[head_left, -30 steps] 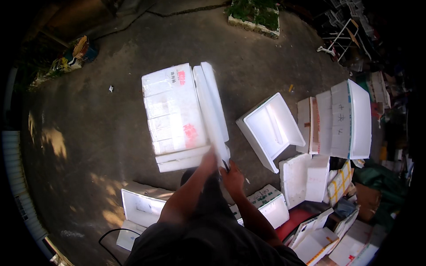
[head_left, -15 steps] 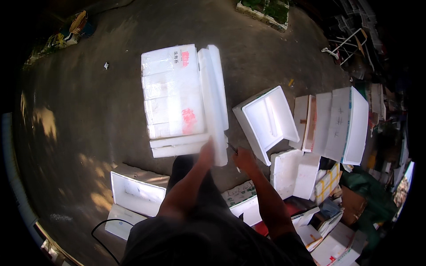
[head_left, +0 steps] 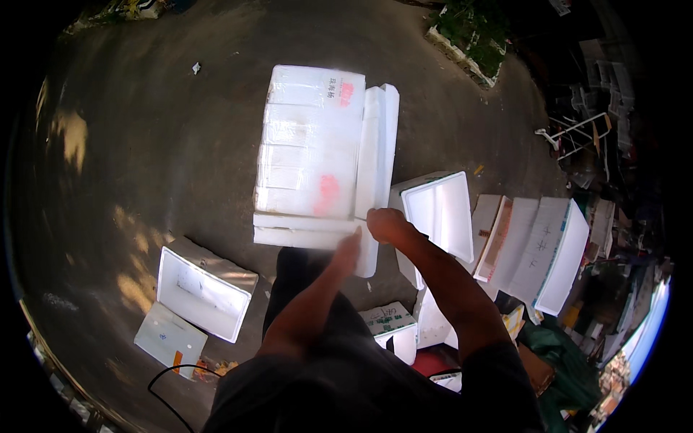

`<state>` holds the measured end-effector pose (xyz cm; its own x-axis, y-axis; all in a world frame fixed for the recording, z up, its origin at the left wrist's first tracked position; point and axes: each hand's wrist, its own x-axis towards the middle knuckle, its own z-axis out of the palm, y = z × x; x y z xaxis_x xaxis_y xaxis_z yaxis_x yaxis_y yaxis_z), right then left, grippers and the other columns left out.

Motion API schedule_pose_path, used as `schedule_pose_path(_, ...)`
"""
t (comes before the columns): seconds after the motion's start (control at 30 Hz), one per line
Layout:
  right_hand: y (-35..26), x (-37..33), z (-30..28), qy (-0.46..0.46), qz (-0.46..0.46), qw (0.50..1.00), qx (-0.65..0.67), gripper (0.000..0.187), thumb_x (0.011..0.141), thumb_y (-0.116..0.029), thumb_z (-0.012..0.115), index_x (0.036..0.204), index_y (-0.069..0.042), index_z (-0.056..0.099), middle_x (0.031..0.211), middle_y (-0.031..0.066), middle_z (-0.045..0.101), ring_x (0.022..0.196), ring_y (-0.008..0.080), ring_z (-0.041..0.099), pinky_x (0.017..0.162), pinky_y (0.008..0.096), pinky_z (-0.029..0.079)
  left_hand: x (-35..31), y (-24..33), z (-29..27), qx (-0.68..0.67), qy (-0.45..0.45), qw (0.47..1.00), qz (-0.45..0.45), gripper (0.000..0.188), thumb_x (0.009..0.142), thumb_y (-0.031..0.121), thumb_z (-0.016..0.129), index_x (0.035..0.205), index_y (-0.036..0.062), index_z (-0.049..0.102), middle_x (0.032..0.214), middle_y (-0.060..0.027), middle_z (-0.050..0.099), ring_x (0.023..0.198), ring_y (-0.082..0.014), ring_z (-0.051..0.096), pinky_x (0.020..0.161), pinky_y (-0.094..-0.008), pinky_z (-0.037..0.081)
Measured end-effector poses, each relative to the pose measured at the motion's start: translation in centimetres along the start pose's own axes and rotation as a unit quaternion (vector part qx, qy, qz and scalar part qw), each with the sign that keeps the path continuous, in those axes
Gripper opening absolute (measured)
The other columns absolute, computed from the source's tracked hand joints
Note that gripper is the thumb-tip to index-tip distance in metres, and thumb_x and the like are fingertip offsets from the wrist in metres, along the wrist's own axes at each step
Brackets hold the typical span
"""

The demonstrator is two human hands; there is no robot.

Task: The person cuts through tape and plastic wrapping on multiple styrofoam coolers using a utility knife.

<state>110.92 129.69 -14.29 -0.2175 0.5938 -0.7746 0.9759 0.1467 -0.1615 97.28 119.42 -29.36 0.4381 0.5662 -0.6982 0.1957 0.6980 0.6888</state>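
Note:
A large white foam box (head_left: 303, 151), wrapped in clear tape and marked in red, rests on the ground ahead of me. Long white foam boards (head_left: 372, 159) stand along its right side, and another white foam strip (head_left: 289, 229) lies along its near side. My left hand (head_left: 348, 252), somewhat blurred, is closed on the near end of the right-hand board. Just above it, my right hand (head_left: 388, 224) is closed round a thin tool that looks like a knife (head_left: 360, 219). Its tip points left, at the corner where the board meets the box; the handle is hidden in my fist.
Open white foam boxes stand to the right (head_left: 444, 216) and near left (head_left: 206, 292). Beyond the right one is a row of foam boxes (head_left: 534, 245). A black cable (head_left: 162, 393) curves at lower left. Green sheeting (head_left: 563, 361) lies at lower right.
My right hand has moved up and left, bringing the knife from beside the board to the box corner. My left hand stays by the board's near end. The whole view has shifted.

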Motion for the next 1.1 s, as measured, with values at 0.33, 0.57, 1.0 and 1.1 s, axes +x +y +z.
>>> schedule_pose_path(0.33, 5.4, -1.2, 1.2, -0.014, -0.011, 0.922, 0.386, 0.036, 0.083, -0.024, 0.063, 0.107, 0.000, 0.052, 0.077, 0.0079, 0.058, 0.064, 0.0148, 0.057, 0.060, 0.0320, 0.049, -1.3, 1.8, 0.6, 0.163, -0.003, 0.984, 0.074, 0.042, 0.100, 0.029, 0.031, 0.118, -0.0016, 0.053, 0.105, -0.0219, 0.062, 0.099, -0.0310, 0.058, 0.087, -0.0397, 0.045)
schedule_pose_path(0.57, 2.9, -3.0, -0.5, -0.014, 0.026, 0.975, 0.219, 0.038, 0.088, -0.027, 0.050, 0.113, 0.001, 0.047, 0.098, 0.0300, 0.061, 0.094, 0.0445, 0.059, 0.083, 0.0498, 0.046, -2.6, 4.1, 0.5, 0.125, 0.082, 0.989, 0.007, 0.048, 0.100, 0.034, 0.032, 0.103, -0.0038, 0.061, 0.098, -0.0265, 0.062, 0.093, -0.0365, 0.060, 0.086, -0.0426, 0.044)
schedule_pose_path(1.0, 2.4, 1.9, -3.2, -0.045, -0.158, 0.969, -0.186, 0.019, 0.084, -0.012, 0.049, 0.093, 0.000, 0.059, 0.090, 0.0218, 0.066, 0.086, 0.0390, 0.064, 0.075, 0.0485, 0.051, -3.0, 5.6, 0.7, -0.035, 0.142, 0.989, -0.036, 0.066, 0.092, 0.052, 0.048, 0.095, -0.0114, 0.064, 0.083, -0.0185, 0.065, 0.079, -0.0203, 0.059, 0.074, -0.0356, 0.047)
schedule_pose_path(1.1, 0.1, 2.8, -4.8, -0.099, -0.159, 0.952, -0.244, 0.021, 0.081, -0.011, 0.052, 0.095, -0.002, 0.064, 0.095, 0.0193, 0.067, 0.091, 0.0367, 0.064, 0.077, 0.0453, 0.052, -3.2, 5.9, 0.7, -0.127, 0.129, 0.980, -0.076, 0.066, 0.092, 0.053, 0.048, 0.093, -0.0118, 0.064, 0.084, -0.0200, 0.065, 0.079, -0.0232, 0.060, 0.075, -0.0374, 0.046)
